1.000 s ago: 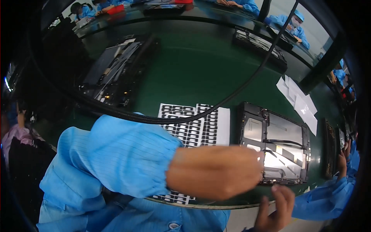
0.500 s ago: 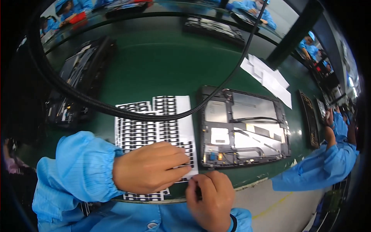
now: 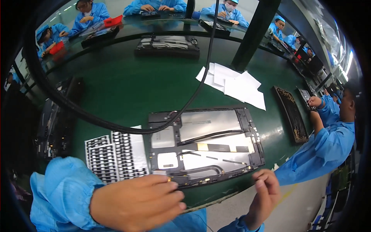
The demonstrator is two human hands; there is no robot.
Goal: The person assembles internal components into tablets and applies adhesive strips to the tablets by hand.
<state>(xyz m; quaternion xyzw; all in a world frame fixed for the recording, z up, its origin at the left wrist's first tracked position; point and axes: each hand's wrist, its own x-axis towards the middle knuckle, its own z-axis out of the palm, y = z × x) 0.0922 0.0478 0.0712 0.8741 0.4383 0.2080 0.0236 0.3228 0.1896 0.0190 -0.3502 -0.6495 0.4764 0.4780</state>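
My left hand (image 3: pixel 139 203) reaches over the lower left corner of an opened tablet or laptop-like chassis (image 3: pixel 210 125), its fingers stretched out and thumb hidden. The chassis lies flat, with silver plates, a black frame and dark cables. My right hand (image 3: pixel 264 193) is raised off the chassis's lower right corner. Its thumb and fingertips are drawn together; anything between them is too small to make out. Left of the chassis, sheets of black-and-white stickers (image 3: pixel 120 154) lie overlapping, partly behind my left hand.
A thick black cable (image 3: pixel 135 130) loops across the view above the bench. White papers (image 3: pixel 243 91) lie beyond the chassis. Black trays (image 3: pixel 290 114) and stacked parts (image 3: pixel 167 46) stand around the green bench (image 3: pixel 116 77). A co-worker's blue sleeve (image 3: pixel 309 162) is at the right.
The view has swung right and up. My right hand has left the sticker sheets and moved to the chassis's right corner; my left hand has moved from the sheets to its left corner.
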